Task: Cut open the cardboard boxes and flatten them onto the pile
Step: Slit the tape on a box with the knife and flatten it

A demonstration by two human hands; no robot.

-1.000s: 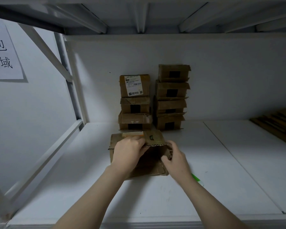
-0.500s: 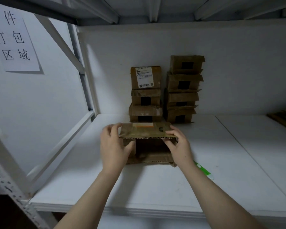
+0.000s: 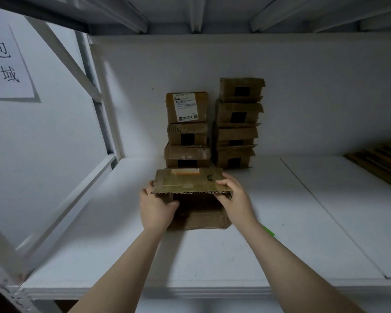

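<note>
Left-hand (image 3: pixel 157 208), right-hand (image 3: pixel 235 199) grip on box (image 3: pixel 190 184), stacks (image 3: pixel 237 123) behind

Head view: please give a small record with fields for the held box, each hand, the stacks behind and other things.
held box: open box on the shelf, opening toward camera, top flap sticking out
left hand: grips its left wall
right hand: pinches the flap's right end
left stack: three boxes
right stack: four boxes
other: green object by right wrist; flat cardboard far right
</note>
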